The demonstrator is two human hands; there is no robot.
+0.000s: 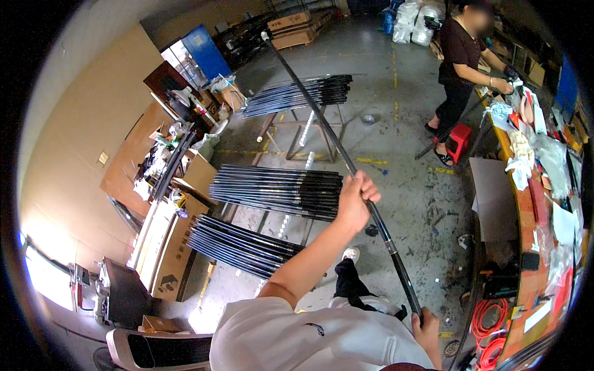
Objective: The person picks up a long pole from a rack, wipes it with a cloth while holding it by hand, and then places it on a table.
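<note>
A long black fishing rod [318,113] slants across the middle of the view, its far end up at the back left and tipped with a small white piece. My left hand [357,201] is wrapped round the rod about halfway along, arm stretched forward. Close to my body, my right hand [427,334] grips the thick butt end, its fingers partly hidden. Left of the rod, rows of similar black rods lie on stands: a near row [241,244], a middle row [272,188] and a far row [297,96].
To the right runs a cluttered workbench [523,210], with a coiled red hose [489,321] by its near end. A person [461,68] works at its far part beside a red stool [458,142]. Cardboard boxes [176,247] line the left wall. A chair [161,349] stands at lower left.
</note>
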